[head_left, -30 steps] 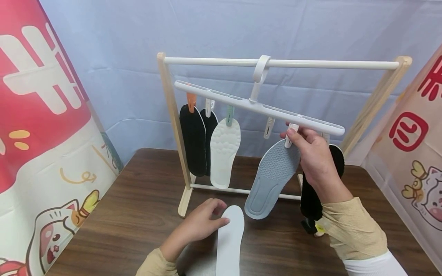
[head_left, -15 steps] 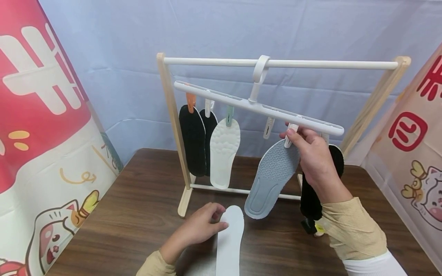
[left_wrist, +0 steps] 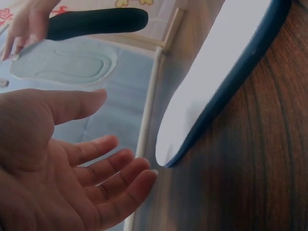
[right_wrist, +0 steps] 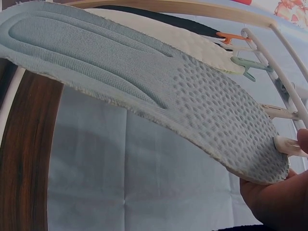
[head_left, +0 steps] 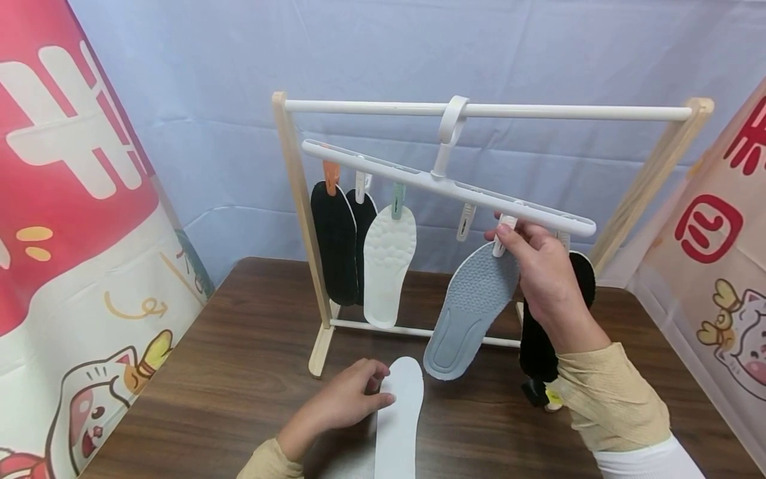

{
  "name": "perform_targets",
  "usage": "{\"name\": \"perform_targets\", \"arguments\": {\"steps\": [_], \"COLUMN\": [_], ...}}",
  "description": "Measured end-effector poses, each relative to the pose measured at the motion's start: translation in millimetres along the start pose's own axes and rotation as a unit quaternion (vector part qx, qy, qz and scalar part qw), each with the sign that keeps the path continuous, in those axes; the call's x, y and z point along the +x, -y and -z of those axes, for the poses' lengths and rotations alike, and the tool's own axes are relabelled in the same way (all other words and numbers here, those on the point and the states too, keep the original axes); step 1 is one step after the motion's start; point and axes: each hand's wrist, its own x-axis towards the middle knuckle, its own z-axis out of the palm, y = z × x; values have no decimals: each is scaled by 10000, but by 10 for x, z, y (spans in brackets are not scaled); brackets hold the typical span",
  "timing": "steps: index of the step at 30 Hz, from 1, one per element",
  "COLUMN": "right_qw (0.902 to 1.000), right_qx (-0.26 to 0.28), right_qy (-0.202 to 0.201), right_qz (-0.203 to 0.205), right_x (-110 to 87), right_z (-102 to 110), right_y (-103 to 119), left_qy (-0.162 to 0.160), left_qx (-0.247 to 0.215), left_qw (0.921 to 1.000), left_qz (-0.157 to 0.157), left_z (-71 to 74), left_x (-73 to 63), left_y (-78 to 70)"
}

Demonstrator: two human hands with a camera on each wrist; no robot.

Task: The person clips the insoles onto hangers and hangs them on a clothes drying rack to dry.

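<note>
My right hand (head_left: 547, 283) pinches a white clip (head_left: 505, 233) on the hanger bar (head_left: 443, 183). In that clip hangs a grey-blue insole (head_left: 473, 309) with a dimpled forefoot, tilted, its toe end up at my fingers. The left hand (head_left: 353, 398) is low at the front, fingers loosely bent and holding nothing. Beside it on the table lies a white insole (head_left: 397, 419); the left wrist view shows its dark blue edge (left_wrist: 226, 89), with the fingertips apart from it.
The hanger tips down to the right from a white rail on a wooden stand (head_left: 296, 219). Black insoles (head_left: 334, 246) and a white one (head_left: 389, 266) hang at left. A bare white clip (head_left: 465, 221) hangs mid-bar. Another black insole (head_left: 583, 276) hangs behind my right hand.
The left hand has drawn slightly down and back from the white insole's tip. My right hand stays at the clip, and the grey-blue insole hangs as before.
</note>
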Motion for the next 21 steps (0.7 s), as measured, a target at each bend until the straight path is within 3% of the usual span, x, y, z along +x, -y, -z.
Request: {"name": "perform_targets", "arguments": {"steps": [11,21], "right_qw": [9999,9999], "right_qx": [-100,-128], "right_qy": [28,-8], "right_qz": [-17,-32], "right_x": [-2,-5], "right_z": [8,10], "right_y": [-6,-9], "left_qy": [202,326], "left_qx": [34,60], "left_qw": [9998,9994], "left_qz": [-62,106], "left_z": [-30,-50], "left_x": [-25,-24], "left_y": [27,41]}}
